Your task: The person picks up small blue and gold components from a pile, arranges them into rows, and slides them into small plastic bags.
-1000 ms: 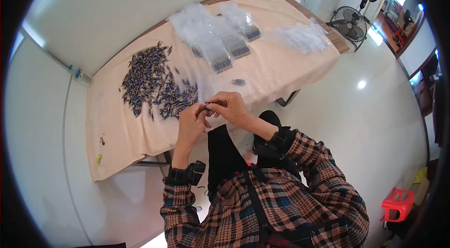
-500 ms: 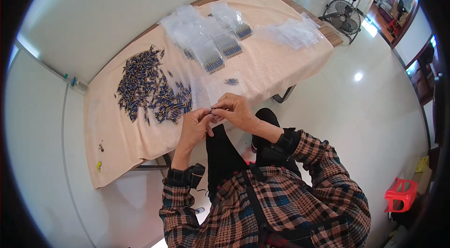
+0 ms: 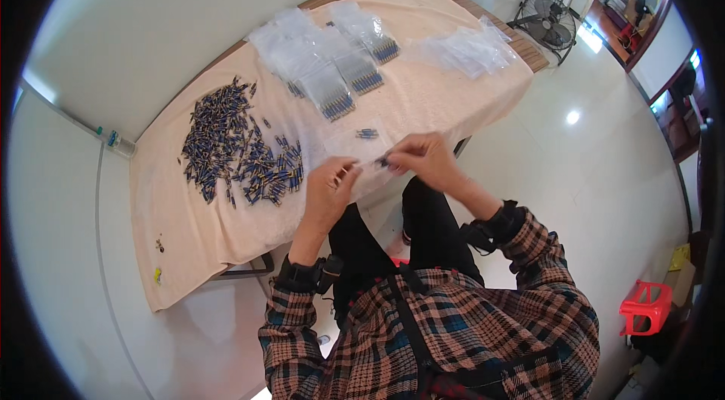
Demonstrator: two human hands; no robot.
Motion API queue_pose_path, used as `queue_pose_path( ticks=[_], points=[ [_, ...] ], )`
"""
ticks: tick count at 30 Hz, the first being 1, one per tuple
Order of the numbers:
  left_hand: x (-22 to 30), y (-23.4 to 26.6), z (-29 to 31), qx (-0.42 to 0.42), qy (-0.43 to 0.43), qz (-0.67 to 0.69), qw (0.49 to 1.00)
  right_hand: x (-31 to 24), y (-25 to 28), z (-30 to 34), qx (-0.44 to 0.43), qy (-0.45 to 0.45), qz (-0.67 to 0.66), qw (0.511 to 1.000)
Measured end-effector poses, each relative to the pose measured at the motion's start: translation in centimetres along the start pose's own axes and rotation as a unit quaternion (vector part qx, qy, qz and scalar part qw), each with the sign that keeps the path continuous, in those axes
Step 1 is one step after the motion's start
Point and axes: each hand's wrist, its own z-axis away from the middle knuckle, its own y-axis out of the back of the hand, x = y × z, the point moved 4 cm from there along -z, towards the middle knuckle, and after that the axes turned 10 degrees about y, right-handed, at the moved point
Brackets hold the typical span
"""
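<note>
Head view, dark piece (image 3: pixel 384 161): small, blurred; its long axis cannot be told.
Right hand (image 3: pixel 424 160): thumb and fingers pinching the dark piece at their tips, over the near side of the bench (image 3: pixel 530 57).
Left hand (image 3: pixel 329 187): fingers curled toward the thumb; whether they grip anything cannot be told.
Loose connectors (image 3: pixel 367 133): blue with brass ends, long axes left to right, just beyond the right fingers.
Connector pile (image 3: pixel 217 135): pointing every way.

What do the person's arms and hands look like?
The left hand and right hand are bare. Each wrist wears a black strap with a boxy black piece; the sleeves are checked tan, black and dark blue.
</note>
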Motion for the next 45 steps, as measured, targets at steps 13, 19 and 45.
queue_pose_path(
  ticks=[13,19,45],
  points=[
    [-1.6,-2.9,-5.8,0.082,-0.101,-0.131,0.983,2.6,5.9,-5.4,0.041,-0.089,0.099,0.99],
    [-2.2,-3.5,-6.9,0.058,-0.02,-0.169,0.984,2.9,5.1,-6.1,0.0,-0.125,0.081,0.989],
    [-2.2,-3.7,-7.0,0.071,0.007,-0.159,0.985,3.2,3.2,-7.2,-0.064,-0.118,0.08,0.988]
  ],
)
